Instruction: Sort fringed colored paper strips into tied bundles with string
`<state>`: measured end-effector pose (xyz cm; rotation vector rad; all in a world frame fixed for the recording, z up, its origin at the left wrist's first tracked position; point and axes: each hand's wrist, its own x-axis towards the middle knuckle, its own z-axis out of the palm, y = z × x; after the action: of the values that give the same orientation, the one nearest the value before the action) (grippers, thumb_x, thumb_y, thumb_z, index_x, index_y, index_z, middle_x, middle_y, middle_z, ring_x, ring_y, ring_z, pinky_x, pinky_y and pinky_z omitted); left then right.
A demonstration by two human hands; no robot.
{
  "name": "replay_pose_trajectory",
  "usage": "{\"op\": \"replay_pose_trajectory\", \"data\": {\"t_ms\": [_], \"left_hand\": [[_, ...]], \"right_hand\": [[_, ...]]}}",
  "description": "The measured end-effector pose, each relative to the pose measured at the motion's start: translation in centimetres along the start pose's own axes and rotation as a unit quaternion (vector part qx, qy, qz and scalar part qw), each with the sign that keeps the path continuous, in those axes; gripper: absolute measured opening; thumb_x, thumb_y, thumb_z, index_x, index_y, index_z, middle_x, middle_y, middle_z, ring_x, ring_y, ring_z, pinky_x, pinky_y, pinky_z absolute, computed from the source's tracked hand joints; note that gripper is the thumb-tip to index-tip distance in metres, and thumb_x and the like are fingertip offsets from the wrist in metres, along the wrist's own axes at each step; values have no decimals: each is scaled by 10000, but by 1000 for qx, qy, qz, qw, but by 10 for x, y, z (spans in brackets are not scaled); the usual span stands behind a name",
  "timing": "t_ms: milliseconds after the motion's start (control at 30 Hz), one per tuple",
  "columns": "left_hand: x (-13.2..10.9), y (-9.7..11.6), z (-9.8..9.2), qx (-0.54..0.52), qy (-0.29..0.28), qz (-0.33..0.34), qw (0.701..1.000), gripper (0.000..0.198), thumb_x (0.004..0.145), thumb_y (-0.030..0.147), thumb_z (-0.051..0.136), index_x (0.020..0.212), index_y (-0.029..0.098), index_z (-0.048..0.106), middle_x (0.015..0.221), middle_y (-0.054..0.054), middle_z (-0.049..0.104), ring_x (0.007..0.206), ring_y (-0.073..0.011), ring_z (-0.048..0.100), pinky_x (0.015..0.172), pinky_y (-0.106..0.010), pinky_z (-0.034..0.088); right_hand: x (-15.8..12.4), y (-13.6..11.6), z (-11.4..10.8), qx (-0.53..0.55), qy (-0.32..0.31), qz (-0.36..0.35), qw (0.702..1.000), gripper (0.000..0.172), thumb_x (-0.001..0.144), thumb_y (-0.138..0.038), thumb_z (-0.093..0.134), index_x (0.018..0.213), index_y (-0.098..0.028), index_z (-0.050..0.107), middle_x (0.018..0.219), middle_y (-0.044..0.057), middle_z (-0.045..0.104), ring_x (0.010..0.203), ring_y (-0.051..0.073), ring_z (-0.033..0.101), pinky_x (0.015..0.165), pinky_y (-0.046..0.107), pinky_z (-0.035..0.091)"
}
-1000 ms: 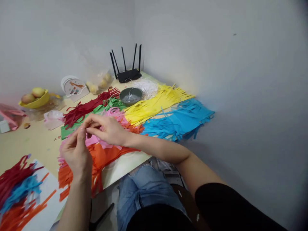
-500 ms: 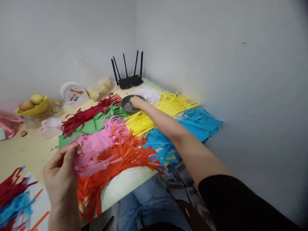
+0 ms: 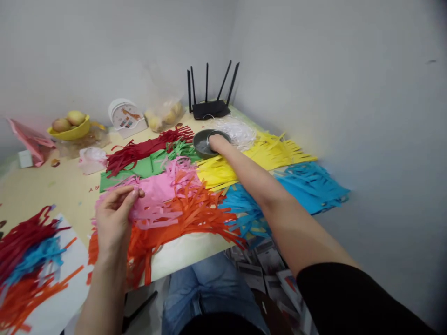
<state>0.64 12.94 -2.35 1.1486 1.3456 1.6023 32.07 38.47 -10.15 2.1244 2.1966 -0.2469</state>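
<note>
My left hand is closed in a pinch on pink fringed paper, whose cut strips hang to the right over an orange fringed sheet. Behind it lies another pink fringed sheet. My right hand reaches into a dark grey bowl that seems to hold something clear. Its fingers point down inside and are mostly hidden, so their grip does not show. Yellow fringed paper lies under my right forearm, with blue fringed paper nearer to me.
Dark red and green fringed sheets lie left of the bowl. A black router and white strings are behind it. Further left stands a yellow fruit bowl. Cut scraps lie on white paper at front left.
The camera view has turned to the left, so the table appears shifted rightward. My left hand has moved slightly forward with the pink paper. My right hand stays in the bowl.
</note>
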Motion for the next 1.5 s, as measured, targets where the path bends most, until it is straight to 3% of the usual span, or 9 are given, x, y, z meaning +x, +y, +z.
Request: {"op": "replay_pose_trajectory", "data": {"t_ms": [233,433,533,633,700,867,1200,1400,1500], "left_hand": [[-6,-1,-4,-11,-26,8,1000,190,703,272,831,822,176,720,750,-17,743,726,-129,693,758,-246,540],[-10,5,-13,29,0,40,999,155,697,285,821,783,183,743,739,-18,741,744,-155,698,764,-264,543],[-9,6,-14,50,25,63,996,138,701,279,822,785,189,757,760,-17,749,768,-160,705,784,-270,552],[-12,3,-8,70,21,90,993,118,723,271,818,805,197,777,789,-18,760,766,-152,700,757,-255,551],[-17,2,-3,85,-1,107,991,100,743,264,809,818,204,786,801,-19,766,753,-145,696,740,-247,546],[-33,3,-2,112,-33,142,983,65,779,251,789,824,204,784,797,-14,771,735,-140,700,732,-240,543],[-58,17,-16,256,-36,285,923,56,858,160,691,863,190,738,837,-4,760,776,-125,688,770,-237,521],[-60,22,-26,240,-73,248,936,60,839,150,674,838,188,720,799,4,749,730,-123,681,710,-225,517],[-64,21,-25,253,-43,245,935,58,828,145,664,831,183,708,785,5,743,717,-125,677,693,-227,512]], "right_hand": [[-19,-5,-1,28,23,27,999,363,956,-352,649,1237,-122,626,1261,121,641,1125,231,645,972,447,550],[-43,-7,-24,91,123,25,988,315,958,-87,485,1195,36,653,1335,334,577,1202,326,631,1022,420,475],[-74,-33,-37,189,174,-64,964,313,961,-136,485,1212,-61,655,1172,182,711,1060,220,690,953,329,520],[-131,-80,-38,468,112,-287,828,201,887,-244,635,1033,-120,692,920,71,750,758,154,698,744,282,569],[-172,-109,-35,566,36,-363,739,213,850,-318,702,974,-145,689,850,36,735,714,131,685,702,264,572],[-233,-141,-30,657,-57,-369,655,284,810,-387,773,937,-148,685,816,19,717,717,113,690,685,242,585],[-249,-154,-29,668,-52,-359,649,281,786,-376,797,900,-136,705,772,8,716,662,94,676,660,225,582],[-253,-159,-29,672,-88,-372,634,367,772,-487,795,863,-145,698,716,-4,685,626,92,629,647,240,562],[-258,-162,-26,668,-61,-373,641,342,782,-471,791,856,-150,700,740,-1,679,642,92,617,651,240,546]]}}
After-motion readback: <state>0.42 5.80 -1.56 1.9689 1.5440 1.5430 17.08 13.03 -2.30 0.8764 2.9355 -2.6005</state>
